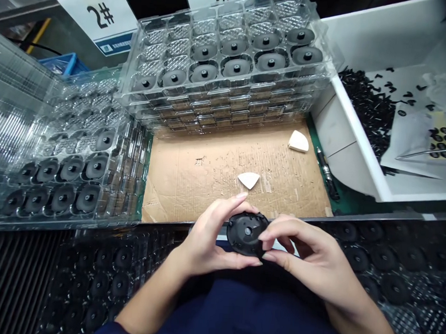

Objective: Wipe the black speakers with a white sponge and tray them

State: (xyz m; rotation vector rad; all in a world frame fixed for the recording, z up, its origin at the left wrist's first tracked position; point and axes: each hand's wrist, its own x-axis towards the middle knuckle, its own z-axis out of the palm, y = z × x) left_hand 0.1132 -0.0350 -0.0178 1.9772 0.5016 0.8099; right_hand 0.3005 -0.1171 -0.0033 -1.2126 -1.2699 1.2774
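Observation:
Both my left hand [208,238] and my right hand [301,248] grip a black round plastic part [247,233] above the table's near edge. Its face with a central hub points up, and my fingers hide part of its rim. Just beyond my hands, a white wedge-shaped piece [248,180] lies on a cardboard sheet [207,186], with a second one [299,141] farther back. Clear plastic trays hold similar black round parts, some at the back [235,67] and others to the left [62,197].
A white bin [360,124] at the right holds loose black pieces and papers. A dark screwdriver-like tool [327,172] lies on a green mat beside the cardboard. Below the near edge, more trays of black parts [382,270] stand around me. Signs marked 2# and 3# stand behind.

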